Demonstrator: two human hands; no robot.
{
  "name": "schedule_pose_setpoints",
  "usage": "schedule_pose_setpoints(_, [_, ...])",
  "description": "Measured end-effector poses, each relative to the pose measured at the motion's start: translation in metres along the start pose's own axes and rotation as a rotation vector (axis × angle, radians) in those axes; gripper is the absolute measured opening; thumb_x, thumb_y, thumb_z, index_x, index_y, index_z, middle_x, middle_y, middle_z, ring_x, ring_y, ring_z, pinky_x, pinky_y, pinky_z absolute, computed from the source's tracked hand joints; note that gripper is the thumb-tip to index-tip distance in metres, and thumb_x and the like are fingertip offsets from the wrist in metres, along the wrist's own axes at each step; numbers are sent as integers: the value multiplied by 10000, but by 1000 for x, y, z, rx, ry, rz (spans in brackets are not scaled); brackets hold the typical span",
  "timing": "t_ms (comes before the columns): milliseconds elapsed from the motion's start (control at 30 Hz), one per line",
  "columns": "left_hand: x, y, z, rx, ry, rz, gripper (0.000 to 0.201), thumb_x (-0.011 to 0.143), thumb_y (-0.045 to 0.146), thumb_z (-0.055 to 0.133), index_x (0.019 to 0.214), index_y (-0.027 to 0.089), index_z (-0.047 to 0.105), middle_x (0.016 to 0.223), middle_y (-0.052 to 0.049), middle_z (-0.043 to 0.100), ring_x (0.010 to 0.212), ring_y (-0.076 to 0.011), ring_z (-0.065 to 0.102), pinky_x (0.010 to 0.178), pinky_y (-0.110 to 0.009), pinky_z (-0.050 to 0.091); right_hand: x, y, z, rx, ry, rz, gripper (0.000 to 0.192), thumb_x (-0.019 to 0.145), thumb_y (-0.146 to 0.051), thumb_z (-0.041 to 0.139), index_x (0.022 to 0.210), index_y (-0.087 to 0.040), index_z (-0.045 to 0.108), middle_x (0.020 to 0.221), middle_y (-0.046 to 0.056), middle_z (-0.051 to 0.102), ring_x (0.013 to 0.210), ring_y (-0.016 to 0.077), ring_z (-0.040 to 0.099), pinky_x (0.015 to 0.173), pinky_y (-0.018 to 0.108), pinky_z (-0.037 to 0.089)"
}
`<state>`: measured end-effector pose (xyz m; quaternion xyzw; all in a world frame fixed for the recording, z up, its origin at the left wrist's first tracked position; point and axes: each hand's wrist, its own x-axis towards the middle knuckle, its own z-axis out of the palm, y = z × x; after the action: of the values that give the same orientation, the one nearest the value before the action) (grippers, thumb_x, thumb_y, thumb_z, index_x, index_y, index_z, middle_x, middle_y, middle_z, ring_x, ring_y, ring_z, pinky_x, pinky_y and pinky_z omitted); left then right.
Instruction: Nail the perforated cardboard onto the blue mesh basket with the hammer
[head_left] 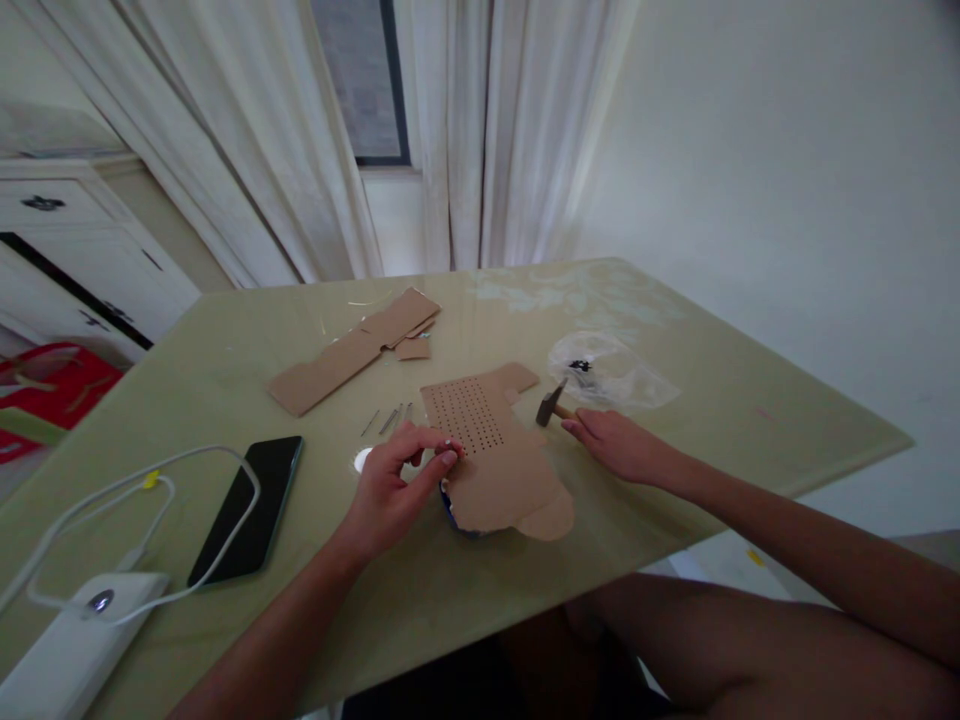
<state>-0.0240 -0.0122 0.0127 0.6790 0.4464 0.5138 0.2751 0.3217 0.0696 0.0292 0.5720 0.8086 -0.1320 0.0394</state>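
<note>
A brown cardboard piece (502,485) with rows of small punched holes lies near the table's front edge, a dark blue object (455,515) showing under its left side. My left hand (397,475) is over the cardboard's left edge. Its thumb and fingers pinch a small, short metal pin (448,443) whose lower end is hidden. To the right of the cardboard, my right hand (611,440) grips the wooden handle of a hammer (549,403). The hammer's dark head is just off the cardboard, level with the rows of holes.
Several thin metal rods (394,417) and a white round item (363,460) lie beyond my left hand. Cardboard strips (352,355) are farther back. A clear plastic bag (626,375) with black bits lies right. A phone (251,510), white cable and power strip (90,640) occupy the left.
</note>
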Motion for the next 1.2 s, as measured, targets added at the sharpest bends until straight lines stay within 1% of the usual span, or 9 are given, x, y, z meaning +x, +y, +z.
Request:
schedule_pose_setpoints(167, [2,4,-1,35,-9,56,109,1012,306,754,977,240,833,868,-37,820,712,-167,655,689,-308,519,0,-1,-1,-8,-25,6,512,1174,-458,294,950,-183,664,943,173,765,886,298,740,783,375,490])
schedule_pose_setpoints(367, [2,3,0,29,-1,94,91,1019,297,755,995,253,831,870,-20,820,715,-160,650,673,-295,504,-2,-5,-5,-15,-28,14,489,1174,-441,306,936,-190,652,932,169,759,879,295,733,780,372,483])
schedule_pose_setpoints(633, [1,1,-2,21,-20,82,100,1028,295,750,1015,256,841,878,-25,816,724,-157,649,664,-285,500,-2,-5,-6,0,-26,8,525,1175,-459,292,948,-175,671,916,167,752,880,290,727,785,374,491])
schedule_pose_setpoints(833, [1,1,-2,9,-28,63,103,1026,308,756,1018,260,846,886,-31,819,736,-168,657,670,-296,507,-2,-3,-3,9,-3,2,524,1163,-462,312,942,-170,687,913,174,761,855,289,716,753,372,482])
schedule_pose_setpoints(1200, [1,-1,-1,4,-16,46,95,1010,299,764,1011,266,853,880,-28,821,722,-167,664,663,-298,504,0,-1,-1,-21,-15,-5,524,1176,-467,287,950,-185,666,916,164,753,855,279,716,756,362,465])
